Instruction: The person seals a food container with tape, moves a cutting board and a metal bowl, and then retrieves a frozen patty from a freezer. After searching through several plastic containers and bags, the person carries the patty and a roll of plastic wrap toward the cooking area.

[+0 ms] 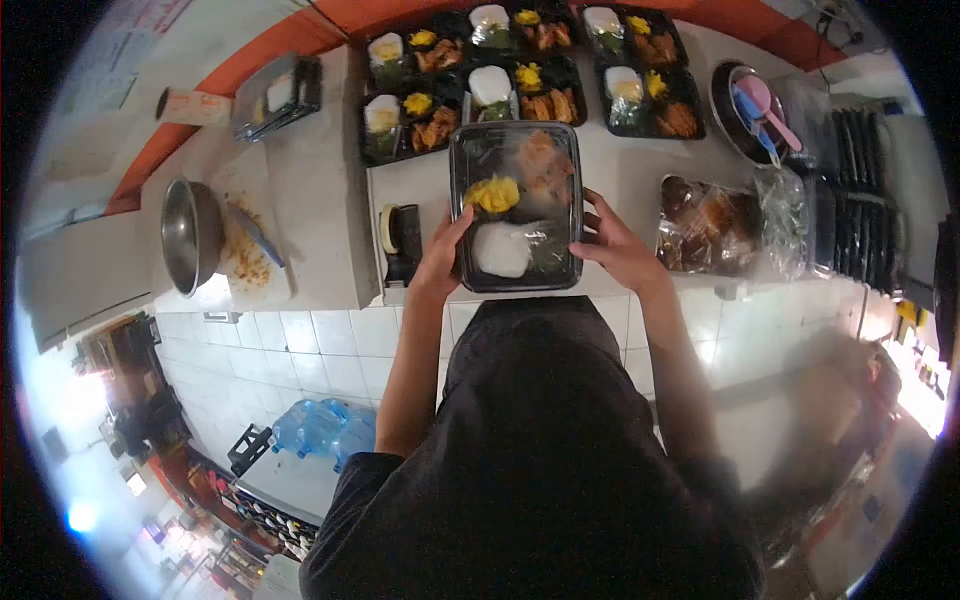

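Between my two hands is a black meal box under a clear lid, close to the counter's front edge. Inside it show a white portion, a yellow portion and browned meat, with something green beside the white. My left hand grips the box's left side, thumb on the rim. On the right side, my right hand holds the rim between thumb and fingers. Just beyond, several similar filled boxes stand in rows along the back of the counter.
At left are a metal bowl, a knife on a board with crumbs, and stacked boxes. Bagged brown food, a pan with a pink ladle and stacked black trays stand at right.
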Demonstrator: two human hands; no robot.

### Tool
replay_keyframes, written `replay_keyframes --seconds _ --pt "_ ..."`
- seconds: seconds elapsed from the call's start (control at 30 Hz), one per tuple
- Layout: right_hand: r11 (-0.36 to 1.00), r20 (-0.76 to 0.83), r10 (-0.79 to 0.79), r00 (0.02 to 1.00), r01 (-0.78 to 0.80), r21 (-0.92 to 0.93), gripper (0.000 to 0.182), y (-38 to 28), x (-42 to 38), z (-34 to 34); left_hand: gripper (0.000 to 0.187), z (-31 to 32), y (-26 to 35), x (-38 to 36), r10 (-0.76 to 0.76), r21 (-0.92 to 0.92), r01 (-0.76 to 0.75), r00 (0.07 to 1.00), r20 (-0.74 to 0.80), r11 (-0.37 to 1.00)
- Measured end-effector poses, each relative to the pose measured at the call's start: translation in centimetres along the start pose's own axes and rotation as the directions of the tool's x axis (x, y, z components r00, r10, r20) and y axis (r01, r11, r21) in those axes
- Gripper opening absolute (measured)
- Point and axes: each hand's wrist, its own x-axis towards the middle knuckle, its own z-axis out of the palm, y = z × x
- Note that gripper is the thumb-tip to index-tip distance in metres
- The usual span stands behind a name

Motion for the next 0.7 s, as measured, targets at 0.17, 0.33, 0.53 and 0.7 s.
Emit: replay_keyframes --seconds 0.17,0.33,0.53,0.7 --pt "0.997 0.122 -0.074 0.990 0.069 0.040 0.085 -3.1 -1.1 2.4 0.045 -1.4 1.3 -4.9 -0.044 0.028 0.041 0.992 0.120 0.999" --pt "0.964 0.228 -0.119 0.966 0.057 0.261 0.079 -3.9 -0.9 7.2 0.038 -7.2 1.7 -8.5 -0.058 -0.112 0.063 0.997 0.048 0.992" --pt "0.911 0.027 -0.081 0.996 0.086 -0.403 0.077 8.2 5.1 16.2 0.033 -17.8 5.8 -13.1 0.141 -0.283 -0.134 0.990 0.002 0.950" --pt "0.743 -0.178 -0.320 0.930 0.130 -0.657 0.097 16.3 8.3 27.4 0.048 -24.9 13.3 -16.6 0.291 -0.111 -0.309 0.944 -0.153 0.945"
